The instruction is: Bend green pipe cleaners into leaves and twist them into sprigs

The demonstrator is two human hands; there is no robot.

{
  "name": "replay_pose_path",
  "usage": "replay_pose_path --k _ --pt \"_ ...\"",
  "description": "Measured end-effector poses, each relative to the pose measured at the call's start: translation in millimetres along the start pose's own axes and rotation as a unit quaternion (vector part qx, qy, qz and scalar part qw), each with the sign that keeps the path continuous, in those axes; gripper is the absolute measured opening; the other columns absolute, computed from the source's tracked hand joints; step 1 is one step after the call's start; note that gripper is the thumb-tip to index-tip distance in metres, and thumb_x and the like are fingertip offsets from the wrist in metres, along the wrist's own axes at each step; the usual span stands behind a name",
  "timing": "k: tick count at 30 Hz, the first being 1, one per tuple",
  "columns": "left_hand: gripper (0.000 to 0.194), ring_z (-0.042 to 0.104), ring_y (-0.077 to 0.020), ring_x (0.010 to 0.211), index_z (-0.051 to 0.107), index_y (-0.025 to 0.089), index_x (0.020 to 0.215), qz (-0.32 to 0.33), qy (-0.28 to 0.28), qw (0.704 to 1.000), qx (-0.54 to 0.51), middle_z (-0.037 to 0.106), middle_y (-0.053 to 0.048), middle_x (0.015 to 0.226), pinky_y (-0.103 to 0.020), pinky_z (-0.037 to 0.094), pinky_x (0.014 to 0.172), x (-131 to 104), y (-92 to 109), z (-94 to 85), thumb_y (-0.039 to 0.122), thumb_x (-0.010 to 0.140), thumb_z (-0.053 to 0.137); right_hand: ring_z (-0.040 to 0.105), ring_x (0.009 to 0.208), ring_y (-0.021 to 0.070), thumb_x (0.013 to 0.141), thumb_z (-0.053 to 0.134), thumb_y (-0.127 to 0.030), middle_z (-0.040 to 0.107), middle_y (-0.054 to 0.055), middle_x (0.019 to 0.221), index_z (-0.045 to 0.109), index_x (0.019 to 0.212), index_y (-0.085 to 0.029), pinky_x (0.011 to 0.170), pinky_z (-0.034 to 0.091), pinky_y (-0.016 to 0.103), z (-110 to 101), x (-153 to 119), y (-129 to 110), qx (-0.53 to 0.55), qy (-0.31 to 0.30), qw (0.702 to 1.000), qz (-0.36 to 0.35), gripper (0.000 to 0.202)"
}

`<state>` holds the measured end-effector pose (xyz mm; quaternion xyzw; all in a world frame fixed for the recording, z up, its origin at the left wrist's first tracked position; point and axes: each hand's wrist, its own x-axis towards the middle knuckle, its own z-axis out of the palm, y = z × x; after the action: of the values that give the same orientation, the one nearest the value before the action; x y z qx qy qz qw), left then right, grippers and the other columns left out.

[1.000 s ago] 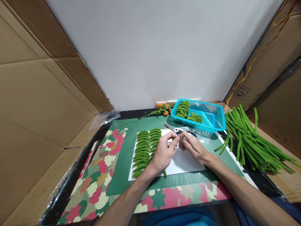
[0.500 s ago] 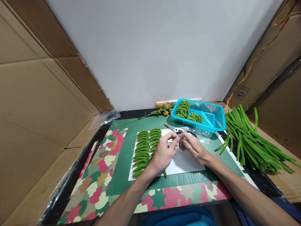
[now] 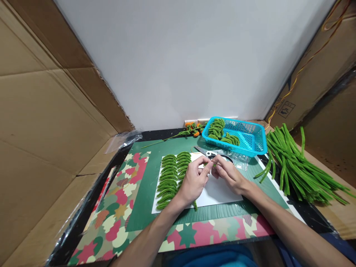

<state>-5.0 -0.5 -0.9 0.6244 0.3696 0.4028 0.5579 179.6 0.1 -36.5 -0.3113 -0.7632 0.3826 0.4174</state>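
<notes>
My left hand (image 3: 195, 178) and my right hand (image 3: 228, 174) meet above a white sheet (image 3: 219, 194), fingertips pinched together. Between them shows a little of a green pipe cleaner (image 3: 205, 164); most of it is hidden by the fingers. To the left, curved green pipe cleaner pieces (image 3: 168, 176) lie in two columns on the sheet, the right column partly covered by my left hand and wrist. Just beyond my fingers lie scissors (image 3: 209, 153) with black and white handles, partly hidden by my right hand.
A blue plastic basket (image 3: 251, 138) at the back holds bent green pieces (image 3: 217, 128). Long green pipe cleaners (image 3: 297, 170) are heaped at the right. An orange-flowered stem (image 3: 196, 128) lies at the back. Cardboard walls (image 3: 41, 111) stand left and right of the green mat (image 3: 144, 185).
</notes>
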Motion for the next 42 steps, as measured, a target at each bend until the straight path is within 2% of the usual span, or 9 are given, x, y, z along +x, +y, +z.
replay_pose_path --k 22,29,42 --pt "0.043 0.038 -0.0044 0.043 0.059 0.016 0.091 -0.002 -0.001 1.000 -0.008 0.057 0.003 0.068 -0.018 0.022 0.040 0.1 0.2 -0.1 0.059 0.096 0.067 0.051 0.069 0.0181 0.112 0.029 -0.055 0.056 -0.001 0.077 0.046 0.100 -0.024 0.069 0.038 0.033 -0.2 -0.3 0.5 0.006 -0.003 1.000 0.005 0.037" --pt "0.041 0.038 -0.0041 0.044 0.060 0.016 0.092 0.004 0.000 1.000 -0.007 0.051 0.005 0.068 -0.018 0.022 0.040 0.0 -1.4 0.0 0.056 0.097 0.067 0.052 0.069 0.0177 0.113 0.029 -0.055 0.057 -0.001 0.077 0.046 0.101 -0.024 0.069 0.039 0.032 -0.4 -0.7 -0.6 -0.002 -0.004 1.000 0.008 0.037" --pt "0.042 0.039 -0.0045 0.044 0.059 0.016 0.091 0.006 0.002 1.000 0.002 0.051 0.005 0.068 -0.018 0.023 0.041 -0.2 0.1 0.3 0.057 0.096 0.067 0.052 0.069 0.0179 0.112 0.029 -0.055 0.057 -0.001 0.077 0.046 0.100 -0.024 0.069 0.039 0.032 -0.8 -0.7 -0.1 -0.005 -0.003 1.000 0.004 0.037"
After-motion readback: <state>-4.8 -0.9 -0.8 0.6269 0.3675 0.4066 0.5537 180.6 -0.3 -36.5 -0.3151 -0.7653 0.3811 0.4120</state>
